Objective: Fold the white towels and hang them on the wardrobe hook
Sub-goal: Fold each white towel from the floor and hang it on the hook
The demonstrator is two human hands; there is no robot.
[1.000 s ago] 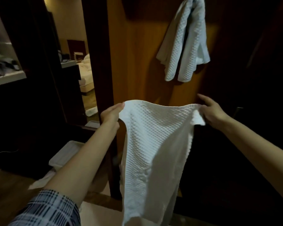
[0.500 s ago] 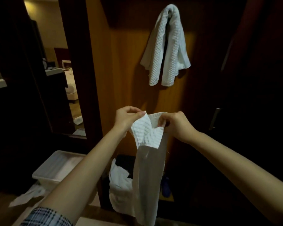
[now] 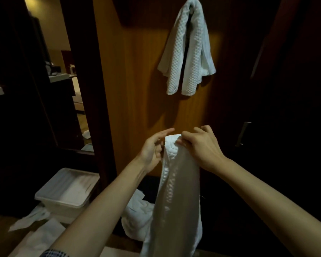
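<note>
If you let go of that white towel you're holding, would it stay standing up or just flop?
The towel would probably flop: it hangs limp below the right hand pinching its top. It looks soft and light, draping in folds like the hung towel.

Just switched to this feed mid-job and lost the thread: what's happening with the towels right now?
A person is folding a white towel in front of the wooden wardrobe panel. The right hand grips its top edge, and the towel hangs down in a narrow strip. The left hand is right beside that edge with fingers loosely extended; whether it has any grip is unclear. Another towel already hangs high on the panel. More white cloth lies below, near a plastic bin on the floor.
</note>
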